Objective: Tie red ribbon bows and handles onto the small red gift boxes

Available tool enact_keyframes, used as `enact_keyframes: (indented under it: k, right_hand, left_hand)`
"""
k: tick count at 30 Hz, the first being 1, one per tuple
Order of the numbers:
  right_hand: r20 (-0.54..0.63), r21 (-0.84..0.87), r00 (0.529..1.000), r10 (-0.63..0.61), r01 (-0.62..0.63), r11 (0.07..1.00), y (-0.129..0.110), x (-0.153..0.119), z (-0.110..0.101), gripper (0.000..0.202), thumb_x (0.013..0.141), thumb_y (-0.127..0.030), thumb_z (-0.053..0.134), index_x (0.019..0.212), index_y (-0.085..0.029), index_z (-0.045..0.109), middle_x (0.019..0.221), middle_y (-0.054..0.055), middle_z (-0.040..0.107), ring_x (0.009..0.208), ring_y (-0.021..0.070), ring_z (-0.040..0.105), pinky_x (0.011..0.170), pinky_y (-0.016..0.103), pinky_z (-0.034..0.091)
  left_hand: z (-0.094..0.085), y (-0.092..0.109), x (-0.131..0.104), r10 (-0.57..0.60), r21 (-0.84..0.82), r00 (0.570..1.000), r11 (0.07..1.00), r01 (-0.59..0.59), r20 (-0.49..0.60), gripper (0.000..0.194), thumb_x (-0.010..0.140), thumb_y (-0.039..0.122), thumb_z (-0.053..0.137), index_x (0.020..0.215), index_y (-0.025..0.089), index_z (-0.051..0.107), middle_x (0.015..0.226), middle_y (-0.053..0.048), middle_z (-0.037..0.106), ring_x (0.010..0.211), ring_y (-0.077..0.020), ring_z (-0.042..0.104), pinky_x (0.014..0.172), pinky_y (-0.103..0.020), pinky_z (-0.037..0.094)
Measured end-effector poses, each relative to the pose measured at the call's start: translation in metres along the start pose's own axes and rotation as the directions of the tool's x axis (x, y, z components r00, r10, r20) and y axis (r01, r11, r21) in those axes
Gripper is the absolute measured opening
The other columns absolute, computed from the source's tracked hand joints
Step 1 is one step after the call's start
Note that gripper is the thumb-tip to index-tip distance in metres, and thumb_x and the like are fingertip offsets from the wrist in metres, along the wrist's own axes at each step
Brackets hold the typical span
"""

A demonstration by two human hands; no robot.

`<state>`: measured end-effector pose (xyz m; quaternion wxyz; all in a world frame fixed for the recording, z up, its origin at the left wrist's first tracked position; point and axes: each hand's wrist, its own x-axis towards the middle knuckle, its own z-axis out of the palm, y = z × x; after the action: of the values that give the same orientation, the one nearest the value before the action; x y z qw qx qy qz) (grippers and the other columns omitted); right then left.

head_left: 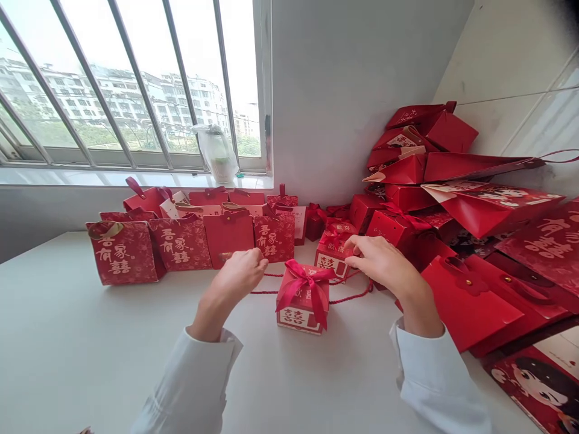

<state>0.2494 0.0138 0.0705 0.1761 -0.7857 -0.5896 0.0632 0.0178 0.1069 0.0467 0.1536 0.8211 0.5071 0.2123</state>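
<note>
A small red gift box [302, 301] with a pink ribbon bow [310, 279] on its lid and white panels with red characters stands upright on the table. A red twisted cord [351, 298] runs out from both sides of it. To the box's left is my left hand [239, 271], fingers curled closed beside the cord; what its fingertips hold, if anything, is hidden. My right hand [382, 262] is on the other side, thumb and forefinger a little apart, close to a second similar box [335, 241] standing behind.
Several red paper gift bags [177, 244] stand in a row at the back left. A tall heap of red boxes and bags [425, 181] fills the right side of the white table [136, 349]. A plastic-wrapped cup [218, 155] stands on the sill of the barred window.
</note>
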Motion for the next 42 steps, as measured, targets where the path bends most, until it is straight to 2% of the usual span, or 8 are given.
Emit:
enact_keyframes:
  k: [4,7,13,18,24,30,35,42]
  right_hand:
    - [0.086,0.213,0.982,-0.169,0.148,0.966,-0.004,-0.002,-0.002,0.018,0.083,-0.031,0.049,0.092,-0.025,0.064,0.079,0.000,0.066,0.074,0.0174,0.058,0.062,0.028,0.040]
    - [0.191,0.303,0.958,-0.214,0.150,0.941,-0.005,0.001,0.002,0.021,0.081,-0.041,0.055,0.086,-0.025,0.066,0.073,0.001,0.067,0.067,0.0168,0.058,0.056,0.026,0.039]
    - [0.290,0.306,0.929,-0.232,0.140,0.942,-0.004,0.012,0.015,0.038,0.076,-0.057,0.060,0.078,-0.019,0.067,0.068,0.003,0.065,0.060,0.0150,0.055,0.053,0.025,0.038]
    - [0.273,0.345,0.929,-0.249,0.147,0.927,-0.008,0.015,0.020,0.033,0.072,-0.050,0.065,0.080,-0.018,0.066,0.067,0.001,0.063,0.060,0.0137,0.054,0.051,0.024,0.037]
    - [0.282,0.366,0.932,-0.228,0.116,0.923,-0.007,0.020,0.029,0.012,0.071,-0.024,0.064,0.081,-0.018,0.064,0.068,0.000,0.063,0.064,0.0141,0.056,0.055,0.023,0.040]
    - [0.282,0.348,0.933,-0.224,0.118,0.930,-0.005,0.022,0.032,0.011,0.072,-0.019,0.061,0.082,-0.019,0.063,0.068,-0.001,0.062,0.066,0.0141,0.056,0.058,0.023,0.040]
    - [0.295,0.358,0.927,-0.231,0.117,0.926,-0.006,0.022,0.029,0.009,0.073,-0.020,0.061,0.082,-0.019,0.063,0.069,-0.001,0.063,0.066,0.0142,0.057,0.058,0.024,0.040]
    - [0.303,0.401,0.921,-0.244,0.109,0.910,-0.003,0.026,0.032,0.008,0.072,-0.016,0.058,0.078,-0.018,0.064,0.062,-0.003,0.060,0.060,0.0123,0.054,0.057,0.023,0.039]
  left_hand:
    - [0.008,0.016,-0.001,0.065,0.044,0.997,0.997,-0.064,-0.029,0.025,0.086,0.038,0.040,0.083,0.021,0.058,0.090,-0.009,0.063,0.092,-0.0269,0.056,0.076,-0.034,0.044]
    - [0.015,0.023,-0.001,0.131,-0.110,0.991,0.986,-0.126,0.039,0.027,0.088,0.042,0.039,0.086,0.022,0.056,0.094,-0.007,0.065,0.090,-0.0235,0.058,0.073,-0.031,0.043]
    - [0.034,0.027,0.000,0.044,-0.160,0.998,0.986,-0.036,0.047,0.026,0.086,0.045,0.046,0.083,0.020,0.053,0.089,-0.008,0.066,0.083,-0.0236,0.060,0.065,-0.030,0.043]
    - [0.037,0.030,0.000,0.047,-0.172,0.999,0.984,-0.042,0.021,0.016,0.082,0.034,0.052,0.088,0.020,0.055,0.089,-0.006,0.065,0.084,-0.0225,0.060,0.065,-0.029,0.044]
    - [0.036,0.021,0.006,0.032,-0.224,0.999,0.974,-0.026,0.023,0.015,0.080,0.022,0.051,0.092,0.020,0.060,0.087,-0.006,0.066,0.082,-0.0211,0.062,0.068,-0.029,0.045]
    - [0.037,0.020,0.007,0.036,-0.212,0.999,0.977,-0.035,0.000,0.022,0.085,0.019,0.039,0.090,0.021,0.061,0.089,-0.007,0.069,0.083,-0.0215,0.062,0.066,-0.029,0.043]
    - [0.035,0.025,0.004,0.067,-0.212,0.998,0.975,-0.067,-0.006,0.034,0.089,0.045,0.038,0.083,0.020,0.060,0.077,-0.006,0.066,0.075,-0.0222,0.061,0.061,-0.029,0.040]
    - [0.039,0.015,0.008,0.027,-0.341,0.999,0.940,-0.018,0.020,0.018,0.075,0.025,0.053,0.090,0.019,0.062,0.083,-0.006,0.068,0.078,-0.0210,0.063,0.063,-0.028,0.047]
